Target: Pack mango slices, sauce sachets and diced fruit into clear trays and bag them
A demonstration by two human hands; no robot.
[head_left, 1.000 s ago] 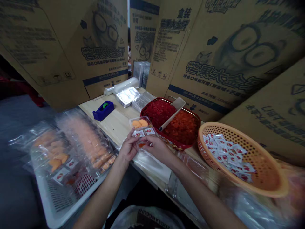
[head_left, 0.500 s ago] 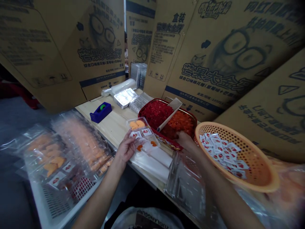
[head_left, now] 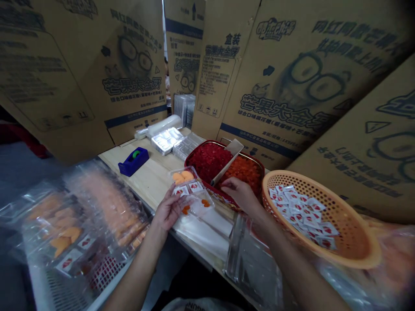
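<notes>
My left hand [head_left: 167, 209] grips the near left edge of a clear plastic tray [head_left: 196, 199]. In that tray lie orange puffy sweets [head_left: 182, 176], two white printed sachets [head_left: 195, 186] and a few small orange pieces [head_left: 205, 202]. My right hand [head_left: 241, 194] hovers over the front rim of a red box [head_left: 261, 166], fingers pinched together; what they hold, if anything, I cannot make out. Red pieces [head_left: 209, 160] fill the box's left side and orange pieces [head_left: 248, 172] its right, parted by a cardboard strip [head_left: 228, 163].
On the right stands an orange basket [head_left: 359, 242] of sachets. A blue tape dispenser [head_left: 133, 161] sits at the table's left. Filled bags [head_left: 110, 203] lie over a white crate [head_left: 61, 280] at lower left. Tall cartons [head_left: 275, 108] wall the back.
My right hand has come out of the orange pieces, up and left toward the tray, fingers pinched. The left hand keeps its grip on the tray. The camera view has shifted slightly.
</notes>
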